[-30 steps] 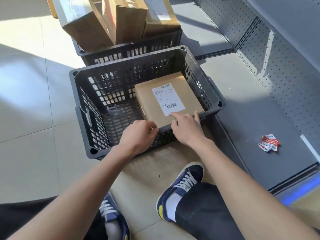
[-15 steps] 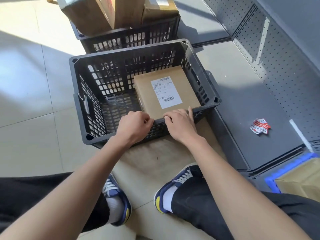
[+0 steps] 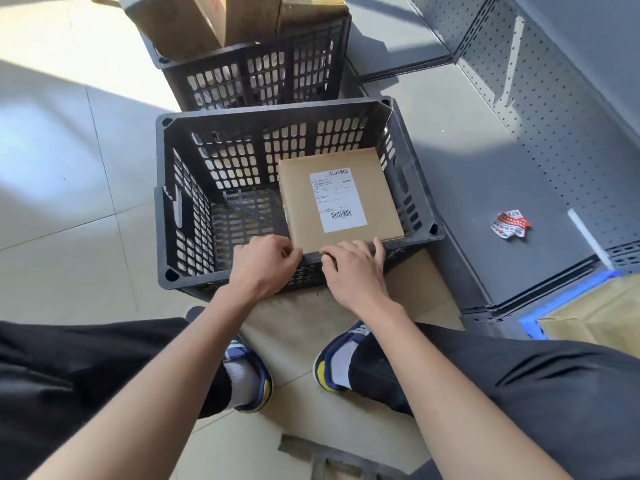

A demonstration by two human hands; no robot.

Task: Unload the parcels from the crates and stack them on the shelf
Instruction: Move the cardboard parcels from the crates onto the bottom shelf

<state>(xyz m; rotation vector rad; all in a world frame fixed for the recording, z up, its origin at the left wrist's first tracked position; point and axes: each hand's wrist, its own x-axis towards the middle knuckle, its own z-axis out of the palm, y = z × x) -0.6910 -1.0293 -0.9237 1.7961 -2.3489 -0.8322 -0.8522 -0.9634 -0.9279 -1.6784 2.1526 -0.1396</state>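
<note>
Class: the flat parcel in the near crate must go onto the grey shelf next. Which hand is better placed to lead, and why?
Probably the right hand: its fingers reach over the crate rim beside the flat parcel, and the shelf lies on that side.

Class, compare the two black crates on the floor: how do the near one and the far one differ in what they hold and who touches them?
The near crate holds one flat labelled parcel lying low inside; the far crate is packed with boxes rising above its rim. The left hand and right hand grip the near crate's front rim; nothing touches the far crate. Both are black slotted plastic.

Left hand (image 3: 265,263) and right hand (image 3: 353,268) gripping black crate (image 3: 180,216) near rim, flat parcel (image 3: 341,199) inside
</note>
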